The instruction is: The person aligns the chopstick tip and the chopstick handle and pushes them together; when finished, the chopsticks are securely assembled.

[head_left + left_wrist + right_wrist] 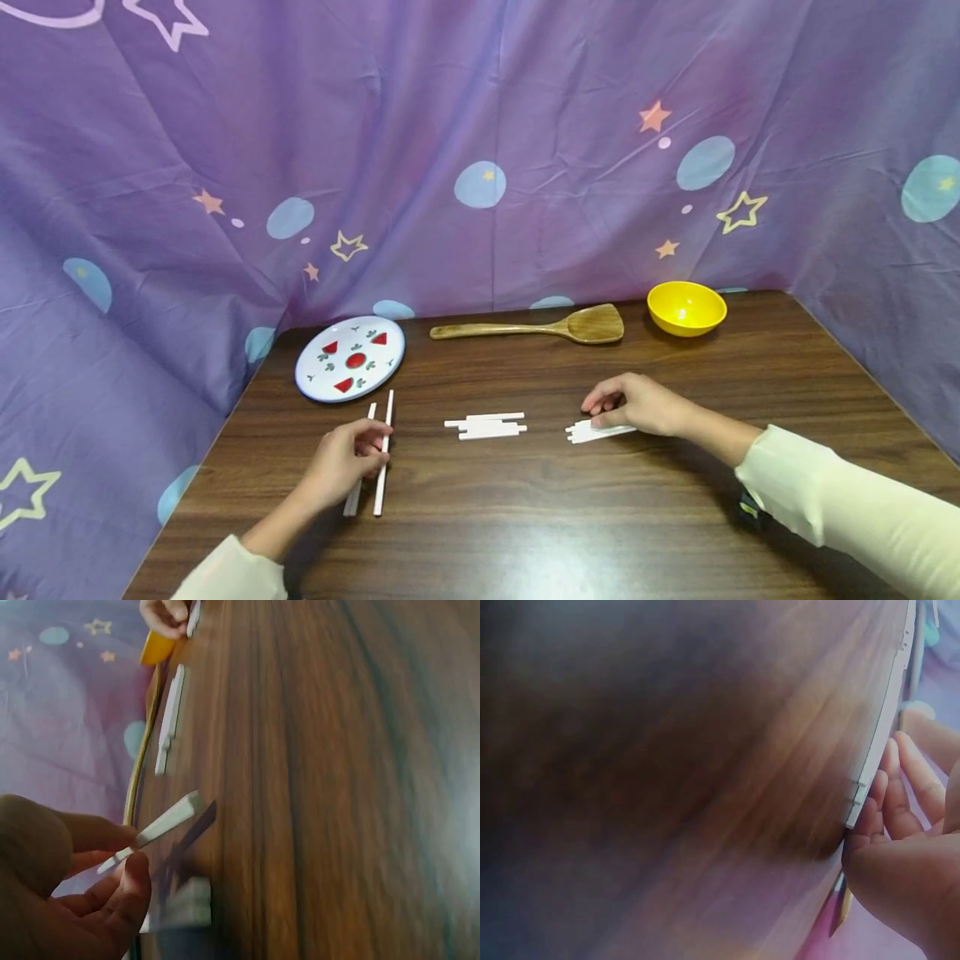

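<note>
A white stick (380,490) is pinched by the left hand (341,462) above the worktop (525,533), near a patterned plate (330,384). A stick cluster (600,432) is touched by the right hand (648,404); whether it is gripped cannot be told. Another bundle (489,429) is seen between.

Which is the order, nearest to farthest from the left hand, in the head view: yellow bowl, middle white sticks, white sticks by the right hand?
1. Middle white sticks: to the right of the left hand.
2. White sticks by the right hand: farther right.
3. Yellow bowl: farthest right, near the table's back edge.
</note>
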`<state>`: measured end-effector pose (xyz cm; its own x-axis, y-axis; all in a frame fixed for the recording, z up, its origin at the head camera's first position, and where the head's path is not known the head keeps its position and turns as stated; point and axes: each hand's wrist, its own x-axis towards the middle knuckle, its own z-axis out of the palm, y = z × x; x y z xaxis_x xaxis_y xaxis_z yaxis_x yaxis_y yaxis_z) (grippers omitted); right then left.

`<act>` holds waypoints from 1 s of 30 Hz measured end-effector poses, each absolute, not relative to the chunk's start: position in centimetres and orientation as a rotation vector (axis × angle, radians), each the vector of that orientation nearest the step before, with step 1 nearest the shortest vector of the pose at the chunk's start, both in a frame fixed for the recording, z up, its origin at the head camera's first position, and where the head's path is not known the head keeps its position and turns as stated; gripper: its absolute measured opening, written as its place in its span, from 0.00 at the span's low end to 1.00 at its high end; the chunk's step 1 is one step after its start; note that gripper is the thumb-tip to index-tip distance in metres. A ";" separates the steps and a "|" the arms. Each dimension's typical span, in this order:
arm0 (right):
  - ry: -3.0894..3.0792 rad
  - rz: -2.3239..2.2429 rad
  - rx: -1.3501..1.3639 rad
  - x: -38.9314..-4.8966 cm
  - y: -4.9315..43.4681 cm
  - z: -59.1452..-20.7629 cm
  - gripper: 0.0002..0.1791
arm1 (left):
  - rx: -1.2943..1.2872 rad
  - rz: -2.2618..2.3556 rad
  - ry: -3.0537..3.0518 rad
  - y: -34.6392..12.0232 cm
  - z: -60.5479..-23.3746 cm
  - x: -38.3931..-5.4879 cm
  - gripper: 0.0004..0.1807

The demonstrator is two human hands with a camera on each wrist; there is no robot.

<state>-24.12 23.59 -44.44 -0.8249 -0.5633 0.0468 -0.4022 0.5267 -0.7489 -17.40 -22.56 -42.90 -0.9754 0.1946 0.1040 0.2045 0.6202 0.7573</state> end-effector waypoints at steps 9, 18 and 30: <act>2.528 -1.149 -0.816 -24.3 23.5 -44.5 0.12 | -0.411 -0.969 -2.839 -24.0 -44.0 -17.9 0.16; 2.539 -1.121 -0.839 -24.3 23.4 -44.5 0.13 | -0.436 -0.861 -2.836 -24.5 -44.9 -18.1 0.17; 2.512 -1.135 -0.851 -24.1 23.4 -44.5 0.11 | -0.476 -0.855 -2.850 -24.9 -45.1 -18.0 0.17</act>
<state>-24.14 23.38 -44.45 -0.7961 -0.6051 0.0072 -0.4054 0.5245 -0.7487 -18.02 -24.86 -45.05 -0.9420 0.2616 0.2102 0.3341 0.7900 0.5140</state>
